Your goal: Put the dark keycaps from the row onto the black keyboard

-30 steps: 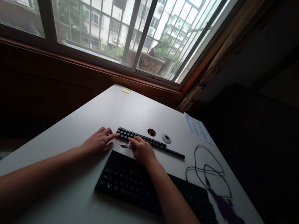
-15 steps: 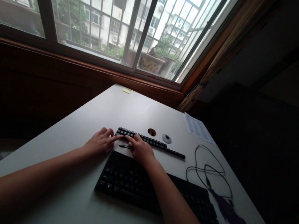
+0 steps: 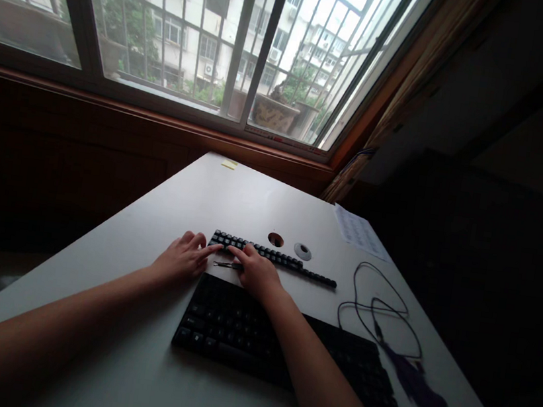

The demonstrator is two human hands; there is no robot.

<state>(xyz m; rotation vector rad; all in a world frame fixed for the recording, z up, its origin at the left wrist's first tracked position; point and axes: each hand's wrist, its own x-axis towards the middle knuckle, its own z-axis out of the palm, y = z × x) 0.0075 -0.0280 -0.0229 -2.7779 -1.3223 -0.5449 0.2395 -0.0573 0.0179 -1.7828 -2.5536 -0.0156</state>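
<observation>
Rows of loose black keycaps (image 3: 284, 257) lie in a long strip on the white table. My left hand (image 3: 183, 256) is at the strip's left end, its index finger stretched out to the near row and the other fingers loosely bent. Facing it, my right hand (image 3: 258, 272) also points its index finger at the near row, a small gap from the left fingertip. Under the right hand's curled fingers is a small dark-handled tool (image 3: 227, 265) with thin metal prongs pointing left. Nearer to me lies a black keyboard (image 3: 229, 331), partly covered by my right forearm.
Behind the keycaps are a round cable hole (image 3: 275, 239) and its grey cover (image 3: 302, 252). A black cable (image 3: 355, 305) loops at the right beside a purple item (image 3: 420, 386). Printed paper (image 3: 360, 232) and yellow sticky notes (image 3: 229, 164) lie toward the window.
</observation>
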